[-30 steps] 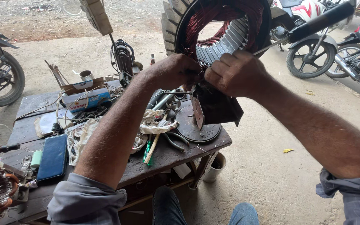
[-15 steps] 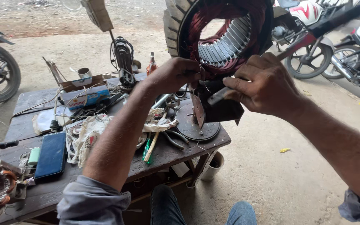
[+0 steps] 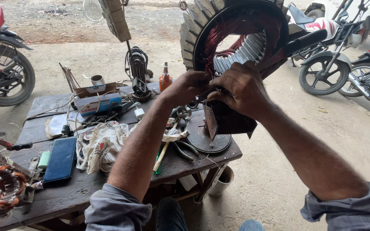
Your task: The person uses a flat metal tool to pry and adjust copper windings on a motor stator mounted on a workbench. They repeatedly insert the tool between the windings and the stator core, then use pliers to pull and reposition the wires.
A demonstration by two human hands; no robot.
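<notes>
A large motor stator [image 3: 236, 38], black finned housing with red-brown copper winding and silver slots inside, stands upright at the right end of a dark wooden table [image 3: 86, 188]. My left hand [image 3: 189, 85] and my right hand [image 3: 240, 90] meet at the bottom rim of its opening. The fingers of both pinch something thin there, wire or a slim tool; I cannot tell which. A black round plate [image 3: 208, 141] lies under the stator.
On the table lie a dark phone [image 3: 61, 159], a crumpled cloth [image 3: 101, 145], pliers [image 3: 183, 149], a small box [image 3: 97, 102] and a wire coil [image 3: 137, 64]. A smaller wound stator [image 3: 1, 188] sits at the left. Motorcycles [image 3: 335, 64] stand right and left [image 3: 1, 64].
My right hand has moved left and back onto the stator's bottom rim, closing up against my left hand. The view has shifted slightly.
</notes>
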